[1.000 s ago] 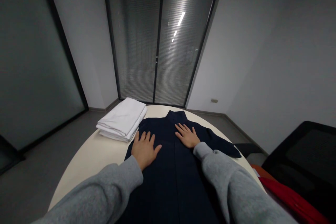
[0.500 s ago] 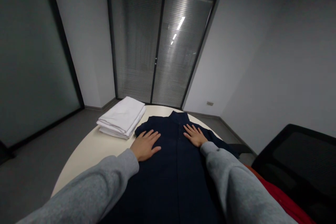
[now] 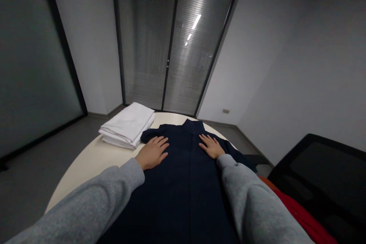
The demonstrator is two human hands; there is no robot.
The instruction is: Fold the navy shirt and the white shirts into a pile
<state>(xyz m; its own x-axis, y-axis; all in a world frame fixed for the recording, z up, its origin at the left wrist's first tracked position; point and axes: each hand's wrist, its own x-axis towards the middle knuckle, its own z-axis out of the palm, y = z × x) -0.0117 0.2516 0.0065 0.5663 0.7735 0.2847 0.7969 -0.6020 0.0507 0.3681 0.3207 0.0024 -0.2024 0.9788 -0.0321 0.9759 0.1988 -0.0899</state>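
A dark navy shirt [image 3: 183, 183] lies spread front side up on a round cream table [image 3: 82, 164], its collar at the far edge. My left hand [image 3: 153, 152] rests flat on the shirt's left chest and shoulder area, fingers slightly apart and nothing held. On the other side of the button line, my right hand [image 3: 211, 146] lies palm down near the collar with its fingers spread. Folded white cloths [image 3: 128, 124] are stacked beyond my left hand, close beside the shirt's left sleeve.
A black mesh chair [image 3: 323, 175] stands at the right of the table. Red cloth [image 3: 300, 213] shows beside it, partly behind my right forearm. Glass doors with blinds [image 3: 171, 45] are behind the table.
My left hand has shifted a little left across the shirt, toward the sleeve by the white stack. My right hand stays almost in place. The view has moved slightly.
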